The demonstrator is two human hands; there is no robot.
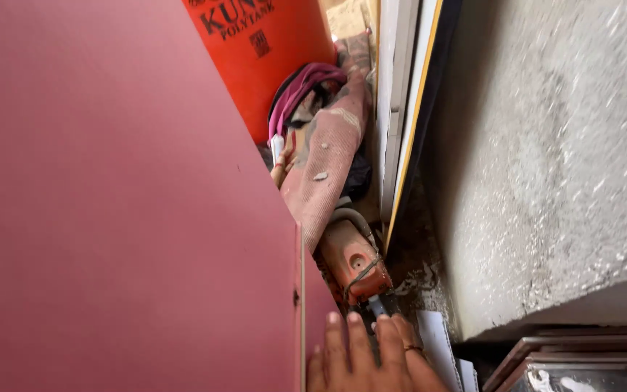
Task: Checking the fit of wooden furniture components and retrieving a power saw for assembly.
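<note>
My right hand (pixel 371 359) comes in at the bottom centre, palm down with its fingers spread and a ring on one finger. It holds nothing. Its fingertips lie beside the lower edge of a large pink board (pixel 117 210) that fills the left half of the view. They almost touch the near end of a dusty orange power tool (pixel 353 261), which lies on the floor with a cord looped round it. My left hand is out of sight.
An orange plastic tank (pixel 266 54) stands at the top, with a pink-and-purple bag (pixel 302 87) and a rolled, dirty reddish mat (pixel 328 160) against it. White and yellow-edged panels (pixel 400 109) lean on a rough concrete wall (pixel 553 160). Metal frames (pixel 582 363) lie at the bottom right.
</note>
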